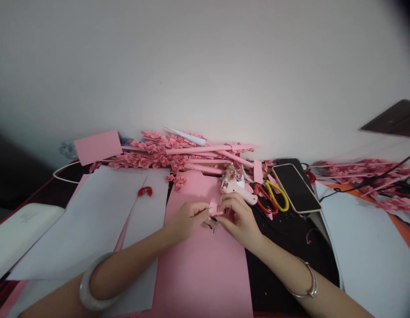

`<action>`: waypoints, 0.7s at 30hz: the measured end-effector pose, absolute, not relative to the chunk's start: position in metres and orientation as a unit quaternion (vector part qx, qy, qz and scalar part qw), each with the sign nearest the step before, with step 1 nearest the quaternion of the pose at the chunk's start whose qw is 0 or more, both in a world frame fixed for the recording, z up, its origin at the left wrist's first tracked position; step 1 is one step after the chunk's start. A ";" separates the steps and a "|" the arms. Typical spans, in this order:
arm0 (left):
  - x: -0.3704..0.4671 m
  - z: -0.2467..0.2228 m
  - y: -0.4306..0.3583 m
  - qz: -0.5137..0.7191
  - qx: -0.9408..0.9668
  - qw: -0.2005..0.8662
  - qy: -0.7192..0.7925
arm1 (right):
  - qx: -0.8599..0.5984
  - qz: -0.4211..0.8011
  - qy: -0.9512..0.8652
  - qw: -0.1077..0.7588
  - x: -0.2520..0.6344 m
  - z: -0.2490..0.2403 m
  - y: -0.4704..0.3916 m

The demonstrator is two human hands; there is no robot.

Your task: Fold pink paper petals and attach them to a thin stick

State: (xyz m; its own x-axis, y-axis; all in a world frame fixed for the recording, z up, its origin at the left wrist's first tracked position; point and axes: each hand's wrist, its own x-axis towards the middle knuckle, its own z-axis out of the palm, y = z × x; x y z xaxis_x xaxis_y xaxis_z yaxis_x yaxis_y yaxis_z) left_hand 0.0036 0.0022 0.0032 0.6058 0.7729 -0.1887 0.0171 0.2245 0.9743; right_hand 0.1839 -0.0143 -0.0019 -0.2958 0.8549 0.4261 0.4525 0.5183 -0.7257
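Over a large pink sheet (201, 269), my left hand (189, 219) pinches one side of a small folded pink paper piece (214, 208). My right hand (240, 221) has its fingers closed on the other side of the same piece. Just below the fingertips are small dark and light bits whose nature I cannot make out. A white and pink glue gun (239, 191) lies right behind my right hand. Scissors with red and yellow handles (278, 196) rest to its right.
Pink paper roses (152, 152) and rolled stems lie along the wall. A phone (297, 187) sits right of the scissors. White sheets (82, 216) lie left, more white sheets (373, 247) right. A white box-like object (28, 229) stands far left.
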 end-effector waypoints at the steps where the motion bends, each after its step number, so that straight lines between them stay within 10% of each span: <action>1: 0.003 0.003 0.002 0.269 0.562 0.698 0.352 | -0.428 0.250 -0.763 0.414 0.184 -0.002 -0.014; 21: 0.004 0.000 -0.001 0.270 0.586 0.682 0.343 | -0.440 0.403 -0.674 0.436 0.181 -0.006 -0.012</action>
